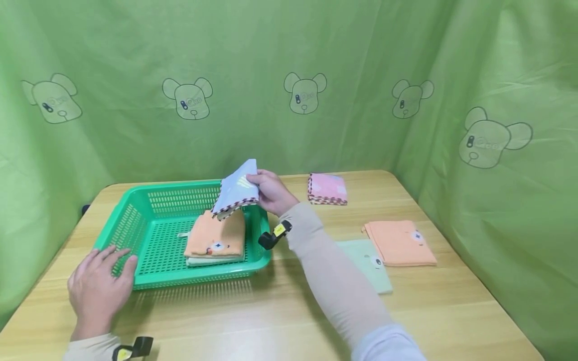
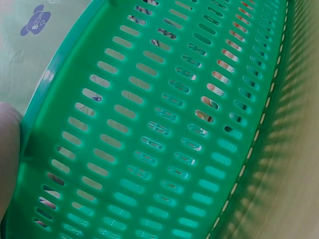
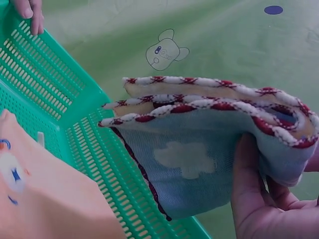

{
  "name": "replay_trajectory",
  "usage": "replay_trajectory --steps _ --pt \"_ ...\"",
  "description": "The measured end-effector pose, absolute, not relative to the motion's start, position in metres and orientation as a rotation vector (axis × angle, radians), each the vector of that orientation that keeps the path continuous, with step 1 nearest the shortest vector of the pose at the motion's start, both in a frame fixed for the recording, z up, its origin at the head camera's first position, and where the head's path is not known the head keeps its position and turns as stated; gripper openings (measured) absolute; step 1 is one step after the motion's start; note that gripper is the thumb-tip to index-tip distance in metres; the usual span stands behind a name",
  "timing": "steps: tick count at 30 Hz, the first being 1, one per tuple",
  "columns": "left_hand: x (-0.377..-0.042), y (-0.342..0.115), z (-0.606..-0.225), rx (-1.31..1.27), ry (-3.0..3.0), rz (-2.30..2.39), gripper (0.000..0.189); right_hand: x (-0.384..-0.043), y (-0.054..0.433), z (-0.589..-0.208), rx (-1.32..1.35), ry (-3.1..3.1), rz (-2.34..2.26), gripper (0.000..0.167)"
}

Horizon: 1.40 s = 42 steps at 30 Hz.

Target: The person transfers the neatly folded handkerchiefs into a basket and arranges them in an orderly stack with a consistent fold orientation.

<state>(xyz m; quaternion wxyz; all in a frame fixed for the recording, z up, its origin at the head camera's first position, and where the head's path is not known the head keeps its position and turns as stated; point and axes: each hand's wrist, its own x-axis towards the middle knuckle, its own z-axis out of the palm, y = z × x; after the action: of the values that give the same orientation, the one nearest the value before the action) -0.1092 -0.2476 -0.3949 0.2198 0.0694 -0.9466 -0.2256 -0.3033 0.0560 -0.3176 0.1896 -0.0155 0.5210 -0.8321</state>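
Above the right end of a green plastic basket (image 1: 191,275), my right hand (image 1: 273,193) pinches a folded blue towel (image 1: 237,188). Its red-and-white stitched edge and a pale patch show in the right wrist view, with the fingers (image 3: 247,172) against the cloth. Below it in the basket lies a folded orange towel (image 1: 217,238) with an animal face, on top of a pale green towel (image 1: 212,261). My left hand (image 1: 101,283) rests on the basket's near left corner, fingers over the rim. The left wrist view shows mostly the slotted basket wall (image 2: 144,124).
On the table (image 1: 226,321) right of the basket lie a folded pink towel (image 1: 327,188) at the back, a light green towel (image 1: 368,263), and an orange towel (image 1: 402,243) overlapping its edge. A green curtain (image 1: 253,60) with bear outlines surrounds the table.
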Motion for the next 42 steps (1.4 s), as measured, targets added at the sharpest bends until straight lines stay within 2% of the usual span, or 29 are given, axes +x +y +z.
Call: replay_trajectory --steps 24,35,42 --pt "-0.11 -0.248 -0.395 0.196 -2.64 -0.621 0.045 -0.296 0.015 -0.338 0.105 1.639 -2.154 0.041" --pt "-0.109 -0.249 -0.394 0.196 -2.639 -0.613 0.045 -0.29 0.0 -0.341 0.038 1.647 -2.1 0.044" --pt "-0.111 -0.25 -0.395 0.198 -2.656 -0.618 0.047 -0.288 0.002 -0.345 0.03 1.722 -1.892 0.027"
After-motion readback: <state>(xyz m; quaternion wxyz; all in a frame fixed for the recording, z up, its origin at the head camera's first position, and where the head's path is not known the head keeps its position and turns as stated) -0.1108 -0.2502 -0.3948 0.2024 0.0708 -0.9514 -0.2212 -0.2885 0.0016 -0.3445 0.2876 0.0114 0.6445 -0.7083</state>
